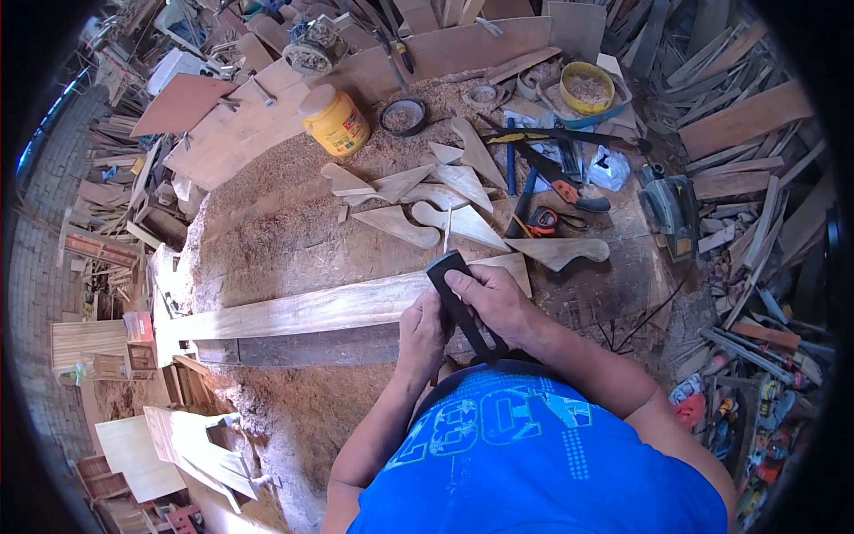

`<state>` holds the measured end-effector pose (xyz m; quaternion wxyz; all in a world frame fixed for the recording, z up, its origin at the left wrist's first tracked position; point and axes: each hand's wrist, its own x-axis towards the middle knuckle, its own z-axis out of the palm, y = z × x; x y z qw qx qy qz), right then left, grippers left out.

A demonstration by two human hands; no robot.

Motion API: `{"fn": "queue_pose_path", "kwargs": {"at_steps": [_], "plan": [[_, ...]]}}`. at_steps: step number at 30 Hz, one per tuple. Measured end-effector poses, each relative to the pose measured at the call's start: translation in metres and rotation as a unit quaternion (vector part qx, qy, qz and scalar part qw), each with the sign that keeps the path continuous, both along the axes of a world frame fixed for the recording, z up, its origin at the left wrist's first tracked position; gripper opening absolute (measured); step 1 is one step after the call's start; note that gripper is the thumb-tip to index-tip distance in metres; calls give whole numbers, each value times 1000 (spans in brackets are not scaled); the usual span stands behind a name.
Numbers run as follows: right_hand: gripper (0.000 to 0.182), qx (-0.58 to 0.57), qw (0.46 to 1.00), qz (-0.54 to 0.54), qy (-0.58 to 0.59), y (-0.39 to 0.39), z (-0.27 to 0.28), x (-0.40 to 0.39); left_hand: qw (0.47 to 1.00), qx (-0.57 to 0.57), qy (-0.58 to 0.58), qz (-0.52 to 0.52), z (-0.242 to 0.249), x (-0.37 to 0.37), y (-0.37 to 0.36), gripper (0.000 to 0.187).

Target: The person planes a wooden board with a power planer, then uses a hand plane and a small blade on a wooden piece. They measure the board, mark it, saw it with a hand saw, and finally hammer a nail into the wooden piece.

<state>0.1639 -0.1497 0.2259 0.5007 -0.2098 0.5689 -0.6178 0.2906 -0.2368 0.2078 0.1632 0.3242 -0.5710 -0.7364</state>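
Observation:
Both my hands are closed around a long, dark block-shaped tool (pixel 464 311), close in front of my body. It tilts over the near edge of the bench; its exact kind is not clear. My left hand (pixel 422 327) grips its left side. From the right, my right hand (pixel 489 298) holds it with the thumb on its upper face. Under and beyond the hands lies a long pale wooden board (pixel 311 307). Past the board are several cut curved wooden pieces (pixel 391 224), and a thin pale strip (pixel 447 230) shows just beyond the tool.
A yellow tub (pixel 334 121) and a dark round dish (pixel 403 117) stand among shavings at the back. To the right lie a tape measure (pixel 543 222), a saw with an orange-black handle (pixel 578 196) and a power tool (pixel 669 214). Scrap wood (pixel 747 187) is piled around.

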Motion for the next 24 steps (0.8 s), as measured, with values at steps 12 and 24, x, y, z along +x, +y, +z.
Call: {"fn": "queue_pose_path", "kwargs": {"at_steps": [12,24], "plan": [[32,33,977,-207,-28,-10,-5,-1,997,-37,-63,-38,2,16,0,49],[33,-11,997,-70,-12,3,0,-8,998,-2,-64,15,-3,17,-16,48]]}}
